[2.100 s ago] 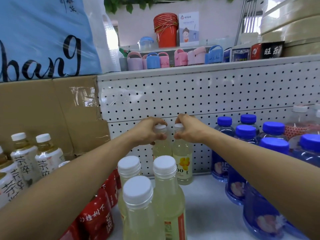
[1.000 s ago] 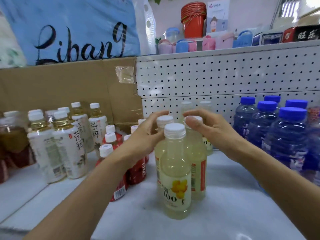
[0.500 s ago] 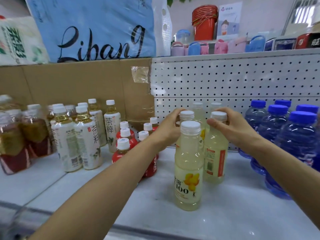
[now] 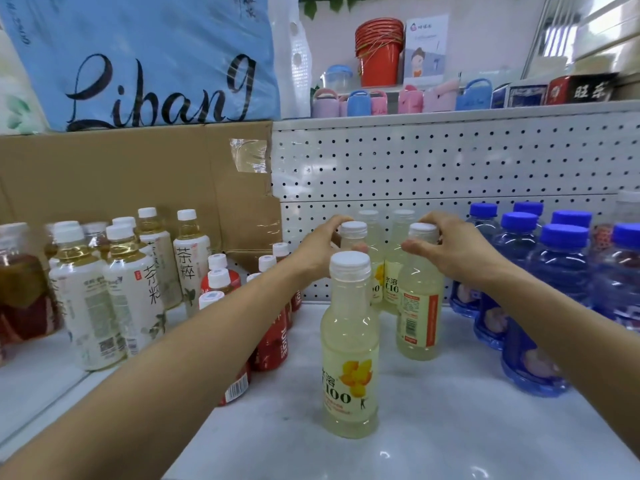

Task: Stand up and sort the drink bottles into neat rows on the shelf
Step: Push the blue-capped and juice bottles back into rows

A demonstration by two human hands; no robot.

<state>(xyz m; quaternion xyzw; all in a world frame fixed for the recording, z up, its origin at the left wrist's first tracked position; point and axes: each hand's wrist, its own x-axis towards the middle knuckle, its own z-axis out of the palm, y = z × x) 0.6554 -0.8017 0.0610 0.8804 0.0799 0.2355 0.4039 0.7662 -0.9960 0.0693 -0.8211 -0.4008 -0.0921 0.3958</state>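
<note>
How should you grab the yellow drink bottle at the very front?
Grab the front lemon drink bottle by its narrow neck just under the white cap, coming down from above. It stands upright and alone at the front, nothing blocks its top, and the neck is slimmer than the wide body.

The white shelf (image 4: 433, 427) carries pale yellow lemon bottles (image 4: 349, 358) upright at its centre and toward 12 o'clock. At 9 o'clock stand red bottles (image 4: 273, 341), with tea bottles (image 4: 135, 292) beyond them. Blue-capped water bottles (image 4: 554, 271) stand at 3 o'clock.
</note>
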